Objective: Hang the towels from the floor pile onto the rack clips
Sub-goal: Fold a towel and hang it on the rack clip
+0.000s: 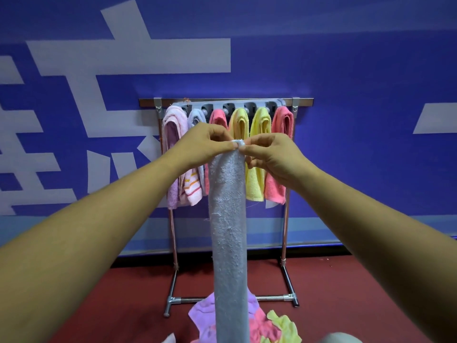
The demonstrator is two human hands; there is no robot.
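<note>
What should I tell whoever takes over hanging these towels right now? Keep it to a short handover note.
Hands: left hand and right hand both pinch the bunched top end of the grey towel, held up in front of the rack. The towel hangs straight down, with its lower end out of view.
Done: six towel tops show along the clip strip, in pink, pale blue, yellow and coral.
Left: clip the grey towel. Whether a clip is free cannot be told from here. The floor pile holds more lilac, pink and yellow towels to hang.
</note>
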